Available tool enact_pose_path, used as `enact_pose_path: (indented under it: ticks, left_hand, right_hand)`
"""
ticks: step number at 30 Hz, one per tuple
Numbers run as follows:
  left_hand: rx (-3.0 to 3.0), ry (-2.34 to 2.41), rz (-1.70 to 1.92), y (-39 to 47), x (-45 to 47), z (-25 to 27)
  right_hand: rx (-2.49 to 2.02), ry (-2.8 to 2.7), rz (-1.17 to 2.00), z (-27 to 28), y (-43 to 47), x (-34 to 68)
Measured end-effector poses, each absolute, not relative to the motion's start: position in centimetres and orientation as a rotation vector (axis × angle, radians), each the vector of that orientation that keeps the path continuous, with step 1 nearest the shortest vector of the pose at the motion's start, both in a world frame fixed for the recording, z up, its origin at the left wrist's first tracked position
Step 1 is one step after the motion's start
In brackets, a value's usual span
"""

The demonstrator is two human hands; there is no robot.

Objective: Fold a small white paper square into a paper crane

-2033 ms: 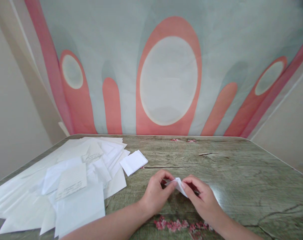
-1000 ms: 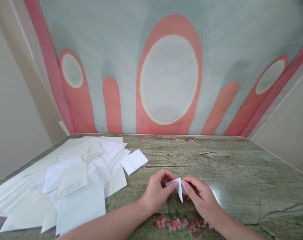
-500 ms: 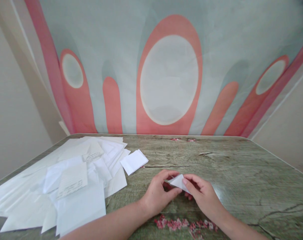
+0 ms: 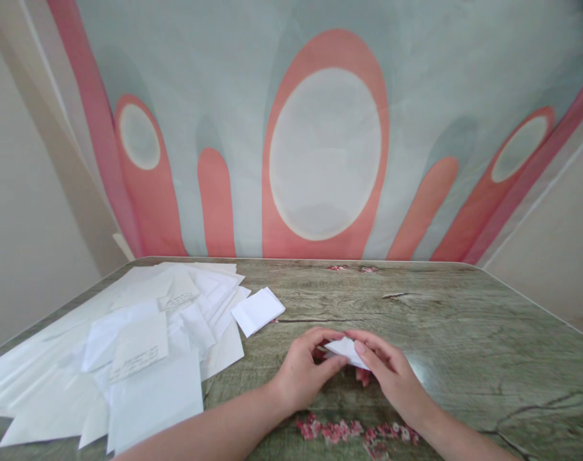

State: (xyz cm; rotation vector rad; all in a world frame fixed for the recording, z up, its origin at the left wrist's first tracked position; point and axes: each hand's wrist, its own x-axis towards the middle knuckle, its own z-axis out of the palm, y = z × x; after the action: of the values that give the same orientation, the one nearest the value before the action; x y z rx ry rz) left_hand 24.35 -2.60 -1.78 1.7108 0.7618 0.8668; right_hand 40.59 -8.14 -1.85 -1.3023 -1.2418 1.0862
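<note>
A small folded piece of white paper (image 4: 348, 351) is held between my two hands just above the table. My left hand (image 4: 307, 363) pinches its left side, thumb below and fingers behind. On the other side, my right hand (image 4: 386, 366) grips it with the thumb on the front face and the fingers curled behind. Parts of the paper's edges are hidden by the fingers. Farther back and to the left lies a small folded white paper packet (image 4: 259, 311), apart from both hands.
A large loose pile of white paper sheets (image 4: 154, 397) covers the table's left side, some pieces with printed lines. The wood-patterned table (image 4: 464, 320) has printed pink flowers. Behind its far edge hangs a grey-green and coral backdrop (image 4: 325, 153).
The folded paper has tilted flatter between my hands, and my right fingers have shifted slightly left along its top edge. The pile and the packet have stayed put.
</note>
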Motion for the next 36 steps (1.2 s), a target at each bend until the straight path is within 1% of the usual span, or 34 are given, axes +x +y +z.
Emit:
enact_pose_path:
  ticks: [6, 11, 18, 21, 36]
  left_hand:
    - [1.645, 0.768, 0.851, -2.5, 24.4, -1.9]
    - [1.607, 0.763, 0.846, -2.6, 24.5, -2.0]
    - [1.427, 0.67, 0.91, -2.5, 24.6, -1.2]
    - [1.363, 0.7, 0.894, -2.3, 24.7, -1.3]
    - [1.42, 0.8, 0.961, -1.7, 24.7, -2.2]
  right_hand:
    - [-1.333, -1.272, 1.013, -2.2, -8.2, 40.2]
    - [-1.345, -1.265, 1.064, -2.2, -8.2, 40.3]
    - [-1.322, -1.304, 1.056, -1.6, -8.3, 40.5]
    - [-1.348, -1.304, 1.057, -1.7, -8.3, 40.5]
    - [-1.231, -1.209, 1.117, -1.7, -7.8, 40.8]
